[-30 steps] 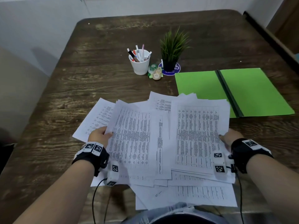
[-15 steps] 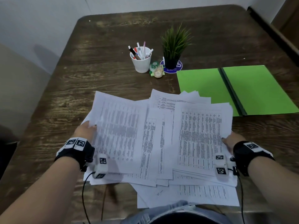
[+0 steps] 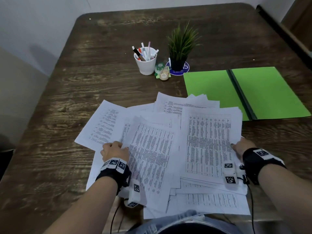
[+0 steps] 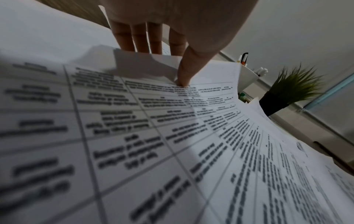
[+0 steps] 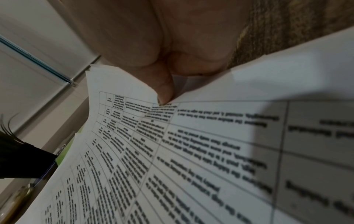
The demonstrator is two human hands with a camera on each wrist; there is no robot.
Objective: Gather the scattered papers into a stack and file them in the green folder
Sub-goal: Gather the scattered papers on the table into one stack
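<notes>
My left hand (image 3: 114, 150) pinches one printed sheet (image 3: 152, 152); my right hand (image 3: 239, 146) grips the thicker bundle (image 3: 209, 142) beside the open green folder (image 3: 263, 92). Loose papers overhanging the table (image 3: 67, 92) edge could slip off.

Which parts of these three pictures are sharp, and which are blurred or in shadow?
Head view: mostly sharp; the left hand and the papers beside it are slightly smeared. Left wrist view: print nearest the camera is badly blurred, sharper near the thumb, which casts a grey shadow on the sheet. Right wrist view: dim; the right hand fills the top, soft and dark, and near text is blurred.
</notes>
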